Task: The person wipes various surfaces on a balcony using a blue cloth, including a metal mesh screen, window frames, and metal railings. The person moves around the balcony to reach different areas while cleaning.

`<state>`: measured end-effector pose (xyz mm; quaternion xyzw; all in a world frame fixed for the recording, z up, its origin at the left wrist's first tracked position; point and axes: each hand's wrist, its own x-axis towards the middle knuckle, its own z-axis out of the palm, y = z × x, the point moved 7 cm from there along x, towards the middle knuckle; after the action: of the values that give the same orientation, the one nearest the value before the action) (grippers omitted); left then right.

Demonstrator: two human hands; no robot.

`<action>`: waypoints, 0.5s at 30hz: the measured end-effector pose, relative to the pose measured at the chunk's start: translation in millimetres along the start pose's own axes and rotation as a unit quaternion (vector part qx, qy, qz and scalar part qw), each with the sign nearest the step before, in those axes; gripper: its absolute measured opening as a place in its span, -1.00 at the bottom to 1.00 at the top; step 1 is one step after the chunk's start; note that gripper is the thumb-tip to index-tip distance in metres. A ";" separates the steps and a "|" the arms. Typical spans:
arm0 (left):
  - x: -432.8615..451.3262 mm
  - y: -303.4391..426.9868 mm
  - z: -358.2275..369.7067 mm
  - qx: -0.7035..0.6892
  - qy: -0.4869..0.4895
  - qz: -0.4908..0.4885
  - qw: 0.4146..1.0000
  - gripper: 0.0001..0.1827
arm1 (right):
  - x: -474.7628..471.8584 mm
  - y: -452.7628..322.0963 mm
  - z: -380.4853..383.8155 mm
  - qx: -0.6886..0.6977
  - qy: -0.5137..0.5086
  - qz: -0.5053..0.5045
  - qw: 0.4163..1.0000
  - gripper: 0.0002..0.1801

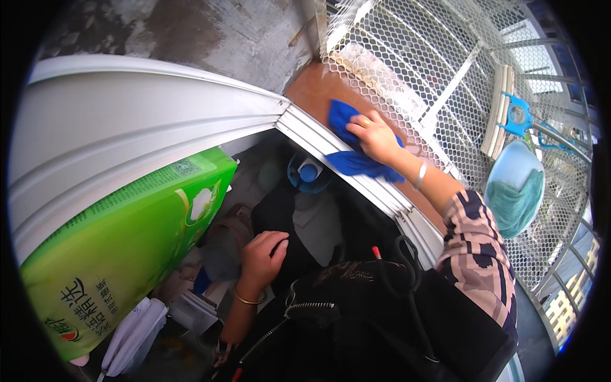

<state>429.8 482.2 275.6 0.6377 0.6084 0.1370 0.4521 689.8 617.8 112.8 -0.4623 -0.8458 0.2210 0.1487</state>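
My right hand, with a ring and a silver bracelet at the wrist, presses a blue cloth on the reddish-brown ledge outside the window. Part of the cloth drapes over the white sliding-window track. My left hand, wearing a gold bangle, hangs over the dark area inside, near my knee, with its fingers loosely bent; nothing shows in it.
At the left, a large green printed package stands beside the white window frame. White wire mesh borders the ledge. A mop with a blue head clamp and a light-blue basin with a green cloth are at the right. A folded white umbrella lies lower left.
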 end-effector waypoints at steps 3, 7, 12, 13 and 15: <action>0.0 -2.5 1.1 -0.007 0.011 -0.015 1.000 -0.86 | 11.3 22.6 -29.4 -0.008 0.049 0.163 0.985 -0.60; 8.1 11.9 17.9 -0.007 -0.008 0.020 1.000 -0.86 | 84.8 -26.4 -9.3 0.080 0.096 0.063 0.990 -0.41; 10.7 18.8 31.4 -0.026 -0.015 0.029 0.999 -0.86 | 61.5 -29.1 5.0 0.041 -0.004 0.089 0.995 -0.35; 10.4 17.1 32.7 -0.033 -0.016 0.028 0.999 -0.86 | 47.2 -21.3 7.2 0.058 -0.070 0.143 0.986 -0.38; 8.3 13.0 35.6 -0.033 -0.012 0.023 0.999 -0.86 | 30.6 -22.6 9.8 0.069 -0.145 0.212 0.964 -0.38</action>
<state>465.9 477.0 262.5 0.6378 0.5835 0.1596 0.4767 653.0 630.7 117.4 -0.5830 -0.7233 0.3700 0.0060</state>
